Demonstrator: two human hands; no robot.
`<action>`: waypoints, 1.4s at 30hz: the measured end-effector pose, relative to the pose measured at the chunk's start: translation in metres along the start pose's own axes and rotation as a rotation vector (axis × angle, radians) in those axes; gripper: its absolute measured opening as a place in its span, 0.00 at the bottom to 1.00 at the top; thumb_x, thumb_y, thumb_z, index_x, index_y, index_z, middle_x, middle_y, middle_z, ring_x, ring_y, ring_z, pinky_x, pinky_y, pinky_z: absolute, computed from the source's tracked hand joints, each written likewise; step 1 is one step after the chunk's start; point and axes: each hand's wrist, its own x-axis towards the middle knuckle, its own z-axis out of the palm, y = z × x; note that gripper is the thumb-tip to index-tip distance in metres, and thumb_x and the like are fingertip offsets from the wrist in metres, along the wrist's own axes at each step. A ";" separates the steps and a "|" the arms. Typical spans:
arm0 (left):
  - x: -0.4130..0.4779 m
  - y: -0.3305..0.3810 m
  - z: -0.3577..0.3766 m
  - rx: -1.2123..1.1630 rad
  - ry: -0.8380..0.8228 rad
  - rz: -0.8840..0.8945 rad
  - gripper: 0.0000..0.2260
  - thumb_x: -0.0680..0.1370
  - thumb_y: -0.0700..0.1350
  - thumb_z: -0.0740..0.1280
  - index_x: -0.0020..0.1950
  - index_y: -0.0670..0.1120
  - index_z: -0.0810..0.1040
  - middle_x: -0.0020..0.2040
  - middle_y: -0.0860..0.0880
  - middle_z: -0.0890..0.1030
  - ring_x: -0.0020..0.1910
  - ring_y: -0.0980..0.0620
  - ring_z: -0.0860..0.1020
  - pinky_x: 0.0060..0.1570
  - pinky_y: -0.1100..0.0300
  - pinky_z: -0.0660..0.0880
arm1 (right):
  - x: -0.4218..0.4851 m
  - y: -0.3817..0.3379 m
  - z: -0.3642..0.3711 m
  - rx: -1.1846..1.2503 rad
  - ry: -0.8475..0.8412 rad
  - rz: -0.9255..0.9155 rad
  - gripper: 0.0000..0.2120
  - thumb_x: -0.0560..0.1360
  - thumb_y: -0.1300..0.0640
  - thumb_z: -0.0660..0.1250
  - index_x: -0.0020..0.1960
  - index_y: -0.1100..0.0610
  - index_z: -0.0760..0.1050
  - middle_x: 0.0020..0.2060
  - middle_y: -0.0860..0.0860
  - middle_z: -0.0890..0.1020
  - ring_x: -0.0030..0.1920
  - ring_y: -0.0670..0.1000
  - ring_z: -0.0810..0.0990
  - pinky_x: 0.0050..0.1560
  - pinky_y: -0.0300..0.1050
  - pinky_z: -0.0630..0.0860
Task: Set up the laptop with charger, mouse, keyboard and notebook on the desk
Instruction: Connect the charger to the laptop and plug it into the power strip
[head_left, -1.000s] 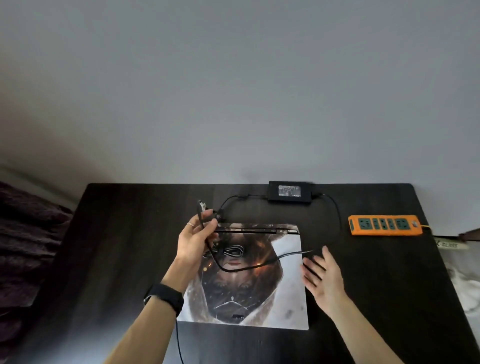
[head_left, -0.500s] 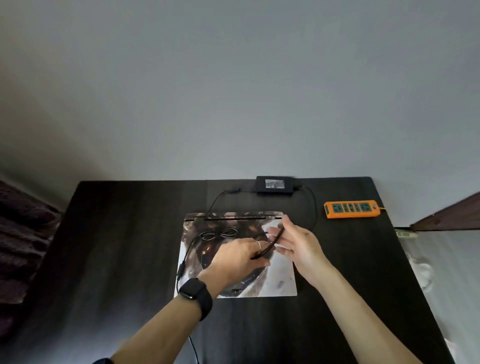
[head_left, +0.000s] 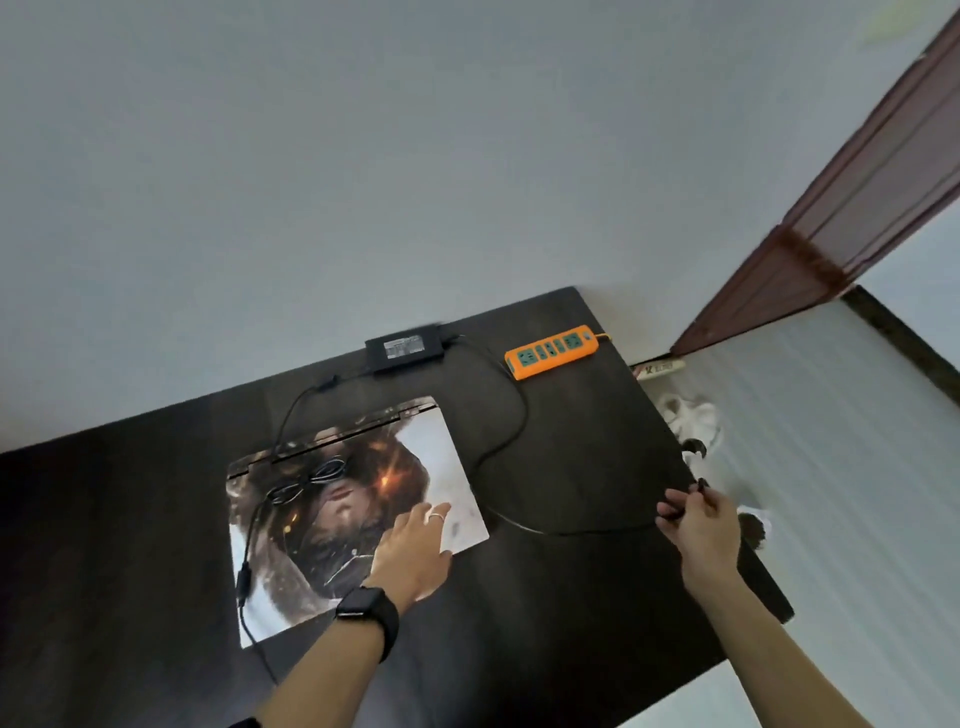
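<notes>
Your left hand (head_left: 415, 545) rests flat, fingers straight, on the closed laptop (head_left: 431, 447) near its right front corner. Your right hand (head_left: 698, 525) pinches the charger cable (head_left: 524, 415) at the desk's (head_left: 571, 597) right edge. The charger brick (head_left: 405, 347) and the power strip (head_left: 550, 352) line the far edge.

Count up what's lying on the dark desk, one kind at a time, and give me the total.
Laptop: 1
Charger brick: 1
Charger cables: 2
Power strip: 1
Total: 5
</notes>
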 end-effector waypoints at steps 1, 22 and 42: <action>0.003 0.004 0.007 -0.007 -0.027 -0.015 0.30 0.79 0.50 0.63 0.79 0.52 0.56 0.78 0.49 0.59 0.74 0.43 0.62 0.71 0.47 0.65 | 0.007 0.012 -0.010 -0.017 0.002 0.013 0.13 0.84 0.59 0.58 0.68 0.54 0.68 0.53 0.55 0.82 0.50 0.53 0.83 0.50 0.53 0.81; -0.017 0.046 0.069 -0.184 -0.036 -0.371 0.30 0.76 0.51 0.64 0.78 0.52 0.61 0.79 0.50 0.58 0.74 0.44 0.64 0.70 0.46 0.67 | 0.048 0.082 -0.035 -1.406 -0.724 -0.105 0.20 0.78 0.41 0.56 0.45 0.57 0.77 0.35 0.50 0.84 0.38 0.53 0.84 0.45 0.46 0.80; -0.149 -0.126 0.121 -0.980 0.278 -0.971 0.12 0.77 0.47 0.68 0.57 0.43 0.77 0.53 0.44 0.83 0.56 0.41 0.80 0.57 0.53 0.75 | -0.161 0.160 0.169 -1.495 -1.296 -0.469 0.14 0.78 0.44 0.62 0.58 0.48 0.79 0.52 0.46 0.85 0.56 0.52 0.82 0.58 0.45 0.76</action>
